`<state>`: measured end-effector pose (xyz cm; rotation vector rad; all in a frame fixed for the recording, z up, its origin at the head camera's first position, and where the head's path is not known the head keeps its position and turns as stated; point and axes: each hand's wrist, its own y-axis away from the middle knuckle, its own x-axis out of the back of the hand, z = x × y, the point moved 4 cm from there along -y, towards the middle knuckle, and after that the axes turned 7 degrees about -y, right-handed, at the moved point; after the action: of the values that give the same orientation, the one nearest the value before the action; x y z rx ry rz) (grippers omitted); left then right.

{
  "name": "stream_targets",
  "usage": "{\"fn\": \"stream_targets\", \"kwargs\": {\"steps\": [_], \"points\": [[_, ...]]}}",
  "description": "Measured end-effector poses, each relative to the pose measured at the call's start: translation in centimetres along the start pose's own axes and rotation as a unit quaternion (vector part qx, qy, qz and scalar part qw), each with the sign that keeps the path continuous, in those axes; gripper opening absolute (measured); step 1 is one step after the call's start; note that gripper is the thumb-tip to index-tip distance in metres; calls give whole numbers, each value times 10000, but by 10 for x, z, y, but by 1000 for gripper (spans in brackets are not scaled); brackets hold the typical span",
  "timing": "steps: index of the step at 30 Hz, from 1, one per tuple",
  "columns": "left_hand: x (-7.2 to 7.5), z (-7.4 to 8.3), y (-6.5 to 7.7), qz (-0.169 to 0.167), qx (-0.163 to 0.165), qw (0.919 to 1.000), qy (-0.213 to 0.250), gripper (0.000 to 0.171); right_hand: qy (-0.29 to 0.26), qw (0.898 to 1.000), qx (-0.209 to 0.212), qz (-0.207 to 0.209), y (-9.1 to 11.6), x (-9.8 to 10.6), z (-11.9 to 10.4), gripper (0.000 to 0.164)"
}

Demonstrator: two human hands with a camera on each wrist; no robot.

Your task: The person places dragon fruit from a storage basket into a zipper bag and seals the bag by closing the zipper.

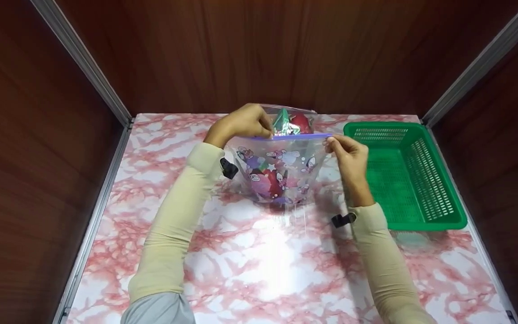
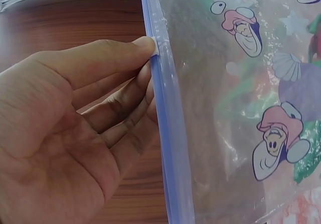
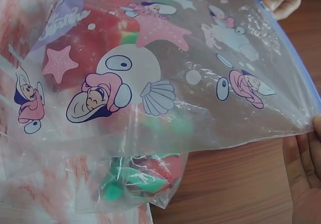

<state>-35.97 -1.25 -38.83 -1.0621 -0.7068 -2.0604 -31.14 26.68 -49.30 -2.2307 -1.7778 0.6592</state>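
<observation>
A clear zip bag (image 1: 286,155) printed with pink and purple cartoon shells and stars is held upright by its purple zip edge, with red and green things showing inside. My left hand (image 1: 245,121) pinches a small white slider (image 2: 155,47) on the zip between thumb and finger. At the opposite top corner of the bag, my right hand (image 1: 352,157) pinches the end of the zip edge. Behind it lies another clear bag (image 1: 301,122) with red and green contents, partly hidden by the held bag; it also shows in the right wrist view.
A green plastic basket (image 1: 454,222) with slatted sides stands to the right of my right hand. The table (image 1: 241,270) has a pink and white marbled top. Dark wood panels (image 1: 187,54) with metal edges close in the back and both sides.
</observation>
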Motion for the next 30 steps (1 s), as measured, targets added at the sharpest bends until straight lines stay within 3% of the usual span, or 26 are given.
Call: {"fn": "stream_targets", "kwargs": {"steps": [10,20,30], "points": [[3,-5,6,16,57,9999,128,19,33,9997,-143,190,2,0,-7,13],[3,-11,9,-5,34,9998,205,20,269,9996,-101,6,6,0,-24,14],[6,-16,14,-17,108,9996,265,20,289,9996,34,-20,5,7,-24,14]]}}
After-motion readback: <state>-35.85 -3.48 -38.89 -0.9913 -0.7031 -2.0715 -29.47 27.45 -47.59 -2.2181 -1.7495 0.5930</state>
